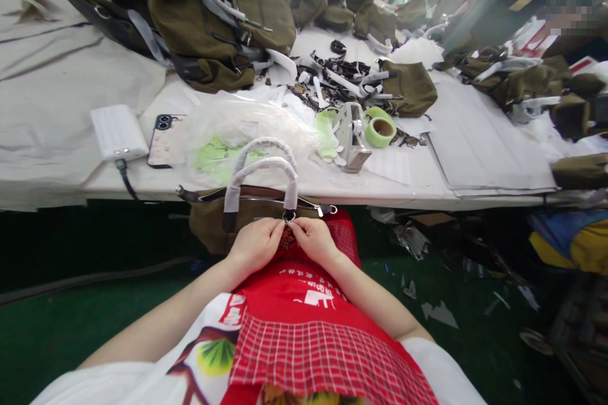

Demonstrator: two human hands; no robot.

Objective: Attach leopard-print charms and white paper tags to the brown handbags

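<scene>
An olive-brown handbag (209, 226) rests on my lap against the table's front edge. Its two handles (266, 166), wrapped in white covering, stand up over the zipped top. My left hand (257, 243) and my right hand (312, 239) meet at a metal ring (289, 216) at the base of the near handle. The fingers of both hands are pinched at this ring. Whether they also hold a smaller part is hidden. A zipper pull (325, 209) shows at the bag's right end.
On the white table (418, 180) lie a power bank (118, 133), a phone (166, 139), a plastic bag (256, 117), a tape dispenser (350, 139) and a green tape roll (380, 131). Black straps (342, 69) and several olive bags (190, 31) are heaped behind. Scraps litter the green floor (439, 313).
</scene>
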